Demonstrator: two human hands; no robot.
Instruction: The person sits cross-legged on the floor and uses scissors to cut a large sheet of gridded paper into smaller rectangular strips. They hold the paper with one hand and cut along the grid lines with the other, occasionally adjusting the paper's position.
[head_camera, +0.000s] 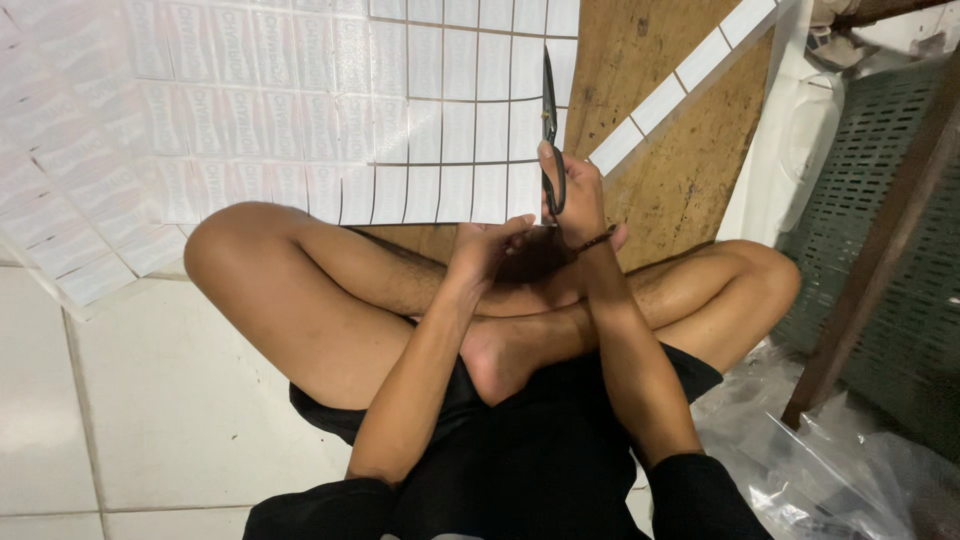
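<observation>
Crossed bare legs (400, 300) brace the work. Right hand (575, 195) is closed through the long dark metal scissors (549, 130), blades cutting the white label sheet (400, 110); left hand (485, 250) pinches its near edge taut.

You have one pair of black metal scissors (549, 130), one large white sheet of printed labels (300, 110) far left, one loose white label strip (680, 85) far right, one brown wooden board (670, 150), and one green plastic crate (880, 200) right.
</observation>
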